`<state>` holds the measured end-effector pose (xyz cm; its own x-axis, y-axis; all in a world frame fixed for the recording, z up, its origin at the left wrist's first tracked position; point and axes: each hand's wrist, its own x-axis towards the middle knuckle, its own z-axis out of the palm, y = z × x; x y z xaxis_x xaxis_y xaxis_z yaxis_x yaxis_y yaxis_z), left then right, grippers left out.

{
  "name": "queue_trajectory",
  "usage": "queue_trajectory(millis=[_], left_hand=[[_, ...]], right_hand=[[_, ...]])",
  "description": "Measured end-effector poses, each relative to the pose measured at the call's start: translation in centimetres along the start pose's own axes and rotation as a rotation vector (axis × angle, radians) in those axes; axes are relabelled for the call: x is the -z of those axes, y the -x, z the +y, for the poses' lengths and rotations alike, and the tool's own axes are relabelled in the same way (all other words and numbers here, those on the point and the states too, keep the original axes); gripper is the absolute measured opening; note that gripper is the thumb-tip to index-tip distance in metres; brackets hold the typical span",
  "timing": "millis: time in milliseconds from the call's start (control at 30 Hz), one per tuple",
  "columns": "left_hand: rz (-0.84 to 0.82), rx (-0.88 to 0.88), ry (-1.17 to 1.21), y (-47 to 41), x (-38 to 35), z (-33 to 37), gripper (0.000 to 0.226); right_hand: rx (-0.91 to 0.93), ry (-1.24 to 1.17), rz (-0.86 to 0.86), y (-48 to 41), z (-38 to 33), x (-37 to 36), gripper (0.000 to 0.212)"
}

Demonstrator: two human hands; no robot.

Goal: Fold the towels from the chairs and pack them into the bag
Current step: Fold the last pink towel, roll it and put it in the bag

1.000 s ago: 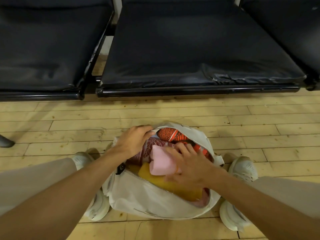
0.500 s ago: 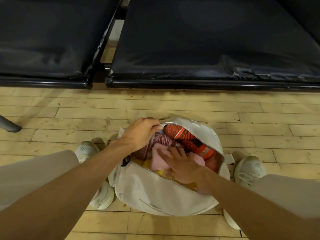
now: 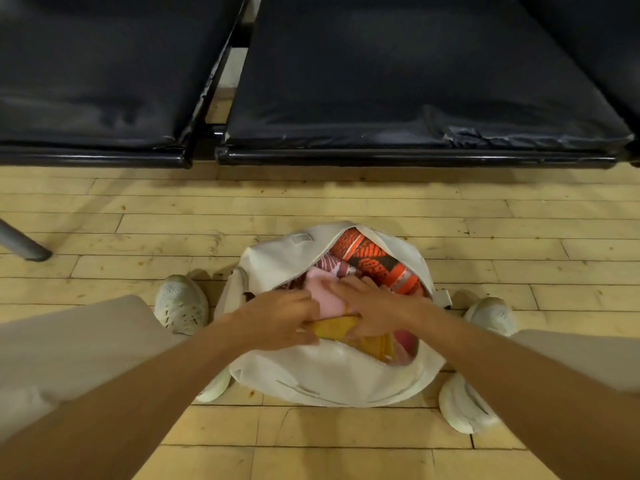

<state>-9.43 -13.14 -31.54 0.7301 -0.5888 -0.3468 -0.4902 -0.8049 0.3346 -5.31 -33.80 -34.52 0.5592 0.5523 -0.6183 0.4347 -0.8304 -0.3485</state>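
A cream bag stands unzipped on the wooden floor between my feet. Inside it lie an orange patterned towel, a maroon patterned one, a folded pink towel and a yellow towel. My right hand rests flat on the pink towel, fingers spread, pressing it down. My left hand reaches into the bag's left side, its fingers and thumb curved round the end of the yellow towel. Motion blur hides the fingertips.
Black padded chairs line the far side, with bare seats and a metal front rail. A chair leg stands at the left. My white shoes flank the bag on the plank floor.
My left hand let go of the bag's far rim and came down onto the towels beside my right hand. The pink towel sank deeper into the bag.
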Motion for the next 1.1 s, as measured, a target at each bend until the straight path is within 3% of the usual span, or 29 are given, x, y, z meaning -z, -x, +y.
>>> queue_trajectory(millis=[100,167,300,400,467,533,600,700,800,967,1100], left_hand=[[-0.046,-0.018,-0.026,0.0,-1.3,0.3,0.032],[-0.044,-0.033,0.003,-0.4,-1.5,0.6,0.025],[-0.005,0.023,0.198,-0.4,-0.6,0.2,0.017],[0.04,0.072,0.37,0.1,0.0,-0.7,0.013],[0.044,0.095,0.416,0.4,0.3,-1.0,0.013],[0.05,0.097,0.403,0.4,0.2,-1.1,0.014],[0.053,0.109,0.397,0.3,-0.1,-0.8,0.015],[0.021,0.111,0.417,0.7,-0.3,-0.6,0.016],[0.051,0.105,0.606,1.5,1.0,-0.8,0.01],[0.436,0.447,0.874,2.4,4.0,-4.4,0.024],[0.49,0.671,0.922,4.7,2.3,-8.7,0.021]], right_hand=[[0.036,-0.062,0.059,1.7,1.7,0.3,0.101],[0.014,0.049,0.118,1.9,1.8,0.2,0.094],[-0.006,0.129,0.106,0.0,0.5,-0.2,0.083],[0.007,0.082,0.145,-1.3,0.2,-0.9,0.056],[0.02,0.187,0.129,-1.5,0.3,-1.2,0.043],[0.086,0.276,0.161,-1.4,0.2,-1.6,0.042],[0.034,0.228,0.138,-1.0,-0.1,-1.6,0.043],[-0.03,0.123,0.059,-0.2,0.1,-0.9,0.064],[-0.051,0.008,0.011,0.6,0.2,-0.3,0.069],[-0.075,-0.007,0.028,1.6,-1.3,1.6,0.045],[-0.006,-0.055,0.255,0.8,-5.7,4.2,0.022]])
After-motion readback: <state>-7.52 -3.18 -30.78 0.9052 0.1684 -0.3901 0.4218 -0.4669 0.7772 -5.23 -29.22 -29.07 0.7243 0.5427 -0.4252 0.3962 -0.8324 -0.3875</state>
